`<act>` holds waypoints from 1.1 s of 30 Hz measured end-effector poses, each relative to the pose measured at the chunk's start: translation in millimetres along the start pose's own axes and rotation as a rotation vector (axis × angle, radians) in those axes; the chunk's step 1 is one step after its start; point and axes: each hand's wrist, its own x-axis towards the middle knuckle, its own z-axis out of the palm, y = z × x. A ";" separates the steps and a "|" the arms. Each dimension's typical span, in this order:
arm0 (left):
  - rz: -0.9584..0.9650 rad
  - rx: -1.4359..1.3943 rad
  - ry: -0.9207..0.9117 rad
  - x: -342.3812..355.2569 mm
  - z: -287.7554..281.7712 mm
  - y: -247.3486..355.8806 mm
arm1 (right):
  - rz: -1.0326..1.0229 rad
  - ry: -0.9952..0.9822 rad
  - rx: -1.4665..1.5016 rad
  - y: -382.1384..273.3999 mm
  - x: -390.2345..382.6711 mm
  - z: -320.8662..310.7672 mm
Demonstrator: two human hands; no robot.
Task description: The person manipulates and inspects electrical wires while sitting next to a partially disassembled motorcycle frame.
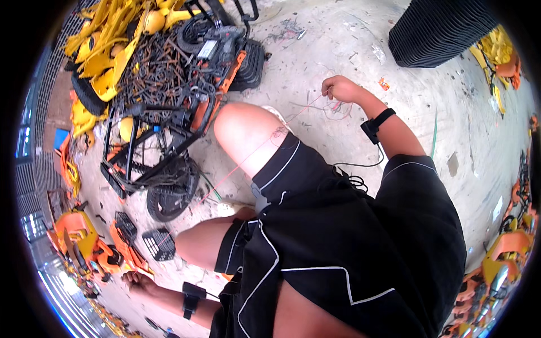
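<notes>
A thin red wire point(241, 164) stretches slantwise across my bare right thigh, between my two hands. My right hand point(341, 90) is closed, its thumb and fingers pinching the upper end. At the lower left, my left hand point(138, 281) is curled shut where the line runs toward it; the strand grows too faint there to follow all the way. A loose tangle of reddish wire point(340, 109) lies on the floor just below my right hand. A small dark knot of strands point(278, 132) sits along the wire over my thigh.
A black tubular frame with a wheel point(169, 197) stands left of my knees. Beyond it are a heap of rusty metal pieces point(152, 79), a cordless drill point(229, 40) and yellow plastic panels point(104, 84). Stacked black trays point(439, 34) rise at the far right. A black crate point(158, 244) lies near my left knee.
</notes>
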 end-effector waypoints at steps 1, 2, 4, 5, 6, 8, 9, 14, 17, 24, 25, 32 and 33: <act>0.003 -0.065 0.011 10.6 -42.4 11.3 | 0.090 -0.061 0.056 2.7 2.3 12.4; 0.006 -0.133 0.015 19.8 -77.5 23.5 | 0.182 -0.116 0.109 6.5 4.8 22.7; 0.074 -0.085 0.148 34.2 -110.4 31.7 | -0.194 0.043 -0.227 66.9 10.4 18.0; 0.060 -0.126 0.164 41.0 -126.0 35.0 | -0.512 0.124 -0.518 98.8 12.7 6.7; 0.042 -0.168 0.179 51.7 -139.5 36.0 | -0.512 0.234 -0.637 130.8 5.2 -14.1; 0.143 -0.091 0.222 58.0 -184.9 77.0 | -0.036 0.234 -0.206 107.2 8.0 -17.8; 0.215 -0.054 0.265 56.2 -230.2 131.9 | 0.429 0.341 0.341 67.9 13.8 -9.9; 0.150 0.151 0.306 63.3 -100.2 60.8 | 0.348 0.268 0.295 -17.5 -7.8 -41.7; 0.097 0.090 -0.110 49.9 -25.0 77.5 | 0.097 0.138 0.323 -112.6 2.9 -5.3; 0.034 0.269 -0.605 -5.4 179.1 49.0 | -0.597 -0.240 0.217 -279.2 14.4 96.0; 0.156 0.284 -0.576 -12.8 194.7 50.3 | -0.615 -0.331 0.323 -292.9 16.5 110.2; 0.319 0.051 -0.799 -53.1 232.7 119.5 | -0.700 -0.459 0.172 -339.2 17.3 200.1; 0.348 0.037 -0.790 -56.9 230.3 130.2 | -0.706 -0.467 0.127 -341.4 13.3 214.4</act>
